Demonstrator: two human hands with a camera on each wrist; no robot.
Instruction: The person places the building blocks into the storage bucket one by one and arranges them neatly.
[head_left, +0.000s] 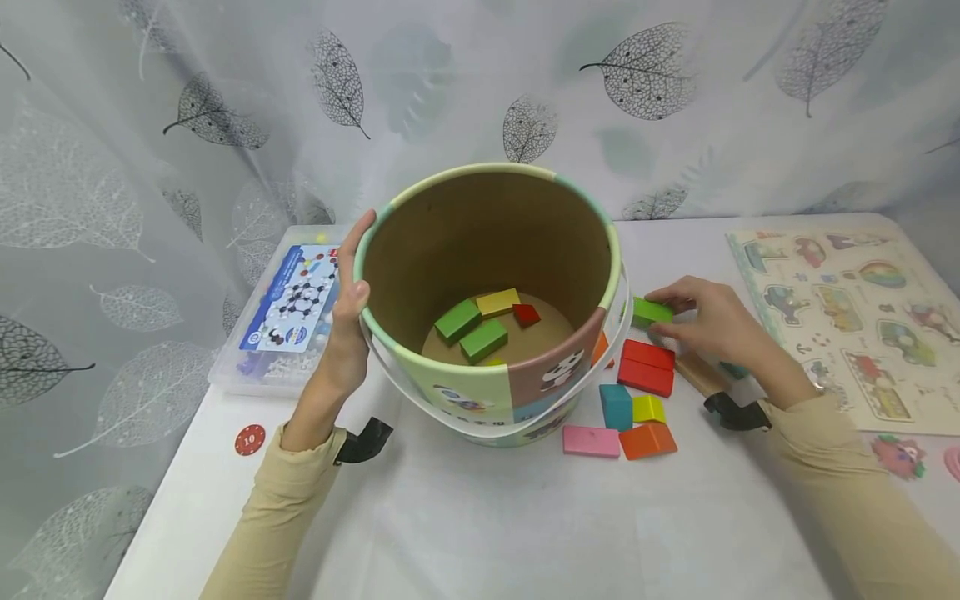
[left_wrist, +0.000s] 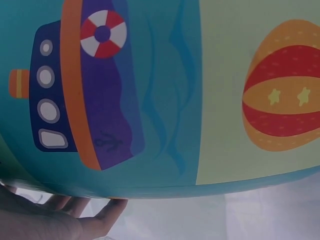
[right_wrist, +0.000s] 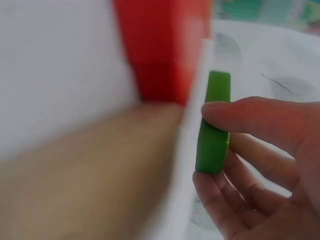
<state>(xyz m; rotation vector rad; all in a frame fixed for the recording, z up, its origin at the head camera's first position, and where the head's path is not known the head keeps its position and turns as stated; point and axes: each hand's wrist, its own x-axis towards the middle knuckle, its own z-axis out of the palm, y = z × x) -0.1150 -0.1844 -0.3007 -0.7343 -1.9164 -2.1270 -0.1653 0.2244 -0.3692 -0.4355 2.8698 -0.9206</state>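
My right hand [head_left: 708,321] pinches a green block [head_left: 649,312] between thumb and fingers, just right of the bucket. In the right wrist view the thumb presses one face of the block [right_wrist: 214,130]. A large round toy bucket [head_left: 438,379], with printed pictures and a white handle [head_left: 480,429], stands on the table. At its left side, my left hand [head_left: 347,308] rests spread against the outside near the rim. The left wrist view shows its fingers touching the bucket wall [left_wrist: 165,100]. Inside the bucket lie green blocks [head_left: 483,340], a yellow block [head_left: 498,302] and a red block [head_left: 527,314].
Loose blocks lie right of the bucket: red [head_left: 647,367], teal [head_left: 616,407], yellow [head_left: 648,409], pink [head_left: 591,442], orange [head_left: 648,441] and wooden [head_left: 701,373]. A clear plastic case [head_left: 262,379] is at left, by a red chip [head_left: 250,439]. A picture puzzle board [head_left: 832,287] is at right.
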